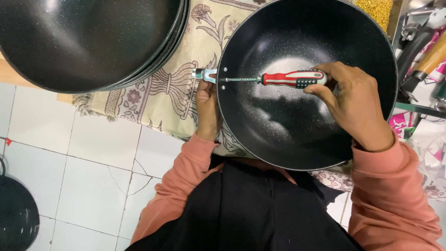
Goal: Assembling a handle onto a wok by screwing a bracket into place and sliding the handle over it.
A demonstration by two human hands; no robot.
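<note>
Black speckled pan (pixel 297 116), wide and deep, held over the lap, rim tipped toward the camera, partly over a patterned cloth (pixel 158 93) spread on the white tiled floor (pixel 93 158).

Right hand (pixel 353 102) over the inside of the pan, fingers curled and pinched around the red, white and black handle of a screwdriver (pixel 288 79). Screwdriver lying level, shaft pointing left, tip set against a screw (pixel 223 80) on the inner wall of the pan near the left rim.

Left hand (pixel 208 111) outside the pan at that same left rim, fingers closed up around a small metal bracket (pixel 202 74) that juts out from the wall, right across from the screw. Thumb side hidden behind the rim; exact grip on the bracket partly out of sight.

Salmon-pink sleeves (pixel 399 186) on both arms, dark garment over the lap.

Stack of similar black pans (pixel 93 42) at upper left, nested, resting on the cloth, well apart from the hands. Edge of another black pan (pixel 16 218) on the floor at lower left. At far right, a clutter of loose pan handles (pixel 423 56), black and wood-coloured, beside bright printed packaging.
</note>
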